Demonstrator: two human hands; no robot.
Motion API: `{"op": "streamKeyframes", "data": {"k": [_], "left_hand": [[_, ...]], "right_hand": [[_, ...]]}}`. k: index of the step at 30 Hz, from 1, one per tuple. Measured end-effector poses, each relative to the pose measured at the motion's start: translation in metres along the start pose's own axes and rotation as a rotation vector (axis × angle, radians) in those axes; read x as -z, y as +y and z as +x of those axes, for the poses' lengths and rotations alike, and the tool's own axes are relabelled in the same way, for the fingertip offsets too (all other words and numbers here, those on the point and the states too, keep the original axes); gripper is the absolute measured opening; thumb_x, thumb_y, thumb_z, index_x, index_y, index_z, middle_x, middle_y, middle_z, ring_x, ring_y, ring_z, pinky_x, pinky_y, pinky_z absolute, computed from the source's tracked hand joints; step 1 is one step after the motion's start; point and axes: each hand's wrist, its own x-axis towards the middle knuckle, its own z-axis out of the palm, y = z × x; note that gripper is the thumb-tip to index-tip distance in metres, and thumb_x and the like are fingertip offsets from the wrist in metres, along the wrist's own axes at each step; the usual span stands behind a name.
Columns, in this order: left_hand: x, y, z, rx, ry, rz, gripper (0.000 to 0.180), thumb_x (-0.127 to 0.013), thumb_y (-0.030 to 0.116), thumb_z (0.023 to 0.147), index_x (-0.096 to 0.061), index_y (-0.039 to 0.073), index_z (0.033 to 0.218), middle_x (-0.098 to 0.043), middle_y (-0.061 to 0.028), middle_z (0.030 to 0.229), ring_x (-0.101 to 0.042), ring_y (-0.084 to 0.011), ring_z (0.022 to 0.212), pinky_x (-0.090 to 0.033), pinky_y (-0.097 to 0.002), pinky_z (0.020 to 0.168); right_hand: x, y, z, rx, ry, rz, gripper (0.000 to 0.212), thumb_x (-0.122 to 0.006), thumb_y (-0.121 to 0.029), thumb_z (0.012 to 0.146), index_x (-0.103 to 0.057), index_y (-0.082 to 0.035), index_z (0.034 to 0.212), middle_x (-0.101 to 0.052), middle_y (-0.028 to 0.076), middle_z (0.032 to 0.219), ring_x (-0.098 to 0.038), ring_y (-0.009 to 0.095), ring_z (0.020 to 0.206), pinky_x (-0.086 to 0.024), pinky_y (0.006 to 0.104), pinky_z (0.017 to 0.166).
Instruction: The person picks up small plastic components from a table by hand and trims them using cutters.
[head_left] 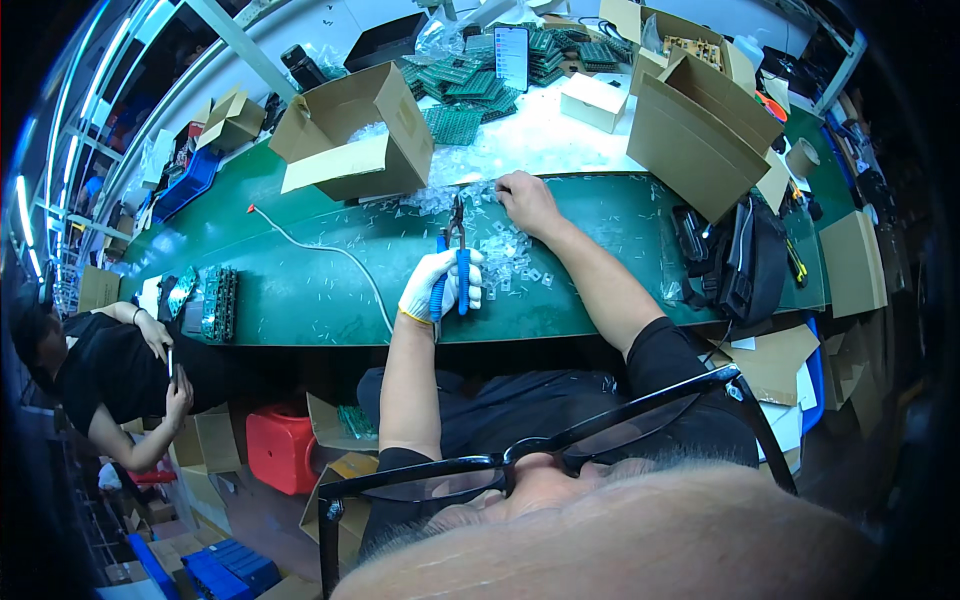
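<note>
My left hand (432,284), in a white glove, is closed round the blue handles of a pair of cutting pliers (462,262). The pliers' dark jaws point away from me, over the table. Bare, my right hand (529,203) rests just right of the jaws with its fingers curled together; whatever they hold, if anything, is hidden. Beside its fingertips lies a heap of small clear plastic pieces (430,200). More of these loose pieces (512,262) are scattered between my two hands, among thin clear offcuts.
An open cardboard box (360,135) stands beyond my left hand, another (700,125) at the far right. Green circuit boards (470,85) are stacked behind a phone (511,58). A white cable (330,248) crosses the green table (290,290). Another person (120,370) sits at left.
</note>
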Motion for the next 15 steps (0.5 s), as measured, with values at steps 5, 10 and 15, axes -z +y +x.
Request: {"op": "streamKeyframes", "data": {"k": [5,10,15], "left_hand": [[0.001,0.003,-0.010,-0.003,0.046,0.010,0.050,-0.067,0.034,0.103,-0.064,-0.010,0.128,-0.071,-0.0125,0.090,-0.071,-0.0289,0.075,-0.063,-0.0462,0.068],[-0.007,0.000,0.001,0.019,0.014,-0.006,0.051,-0.067,0.034,0.103,-0.063,-0.009,0.129,-0.068,-0.0091,0.086,-0.070,-0.0286,0.076,-0.062,-0.0461,0.069],[-0.004,0.001,0.002,0.077,0.069,0.075,0.054,-0.068,0.035,0.103,-0.062,-0.012,0.129,-0.068,-0.0094,0.087,-0.071,-0.0286,0.077,-0.062,-0.0468,0.069]], "right_hand": [[-0.004,-0.024,-0.006,0.057,0.022,-0.012,0.020,-0.073,-0.017,0.091,-0.079,-0.008,0.109,-0.071,0.019,0.106,-0.070,0.041,0.103,-0.056,0.0516,0.093],[-0.006,-0.003,-0.004,0.062,0.058,-0.099,0.022,-0.074,-0.017,0.091,-0.078,-0.008,0.111,-0.071,0.019,0.107,-0.070,0.041,0.102,-0.056,0.0505,0.091],[0.002,-0.010,0.001,0.060,0.069,0.189,0.020,-0.075,-0.015,0.093,-0.077,-0.005,0.110,-0.075,0.019,0.105,-0.074,0.035,0.096,-0.059,0.0459,0.087]]}}
